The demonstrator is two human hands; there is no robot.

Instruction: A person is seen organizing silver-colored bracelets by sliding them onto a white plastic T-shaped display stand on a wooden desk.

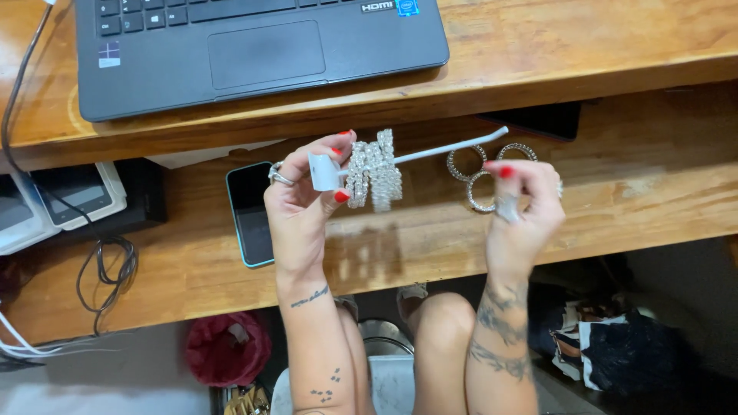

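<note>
Person seated at a two-level wooden bench (630, 192), seen from a head-worn camera. The left hand (304, 196) closes its grip, thumb against forefinger, on the white block-shaped end piece (324, 170) of a slim white rod (450, 147). A stack of sparkling silver rhinestone bangles (374, 170) is threaded on the rod, bunched against the end piece. The rod runs up and to the right; its free end sits bare above the lower bench.

The right hand (523, 207) is raised just right of the stack, fingers curled shut on a small silvery item (507, 207) too blurred to identify. Three more rhinestone rings (484, 170) show just behind that hand; whether they lie on the bench or hang from the fingers cannot be told.

Judged from this arrangement, the step in hand is the handling of bangles on the rod, either loading or unloading. A further move along the rod calls for a steady left-hand hold and a ring kept square to the free tip.

Also visible: a grey laptop (254, 50) on the upper level and a dark smartphone in a teal case (250, 211) on the lower level, beside the left wrist.
</note>
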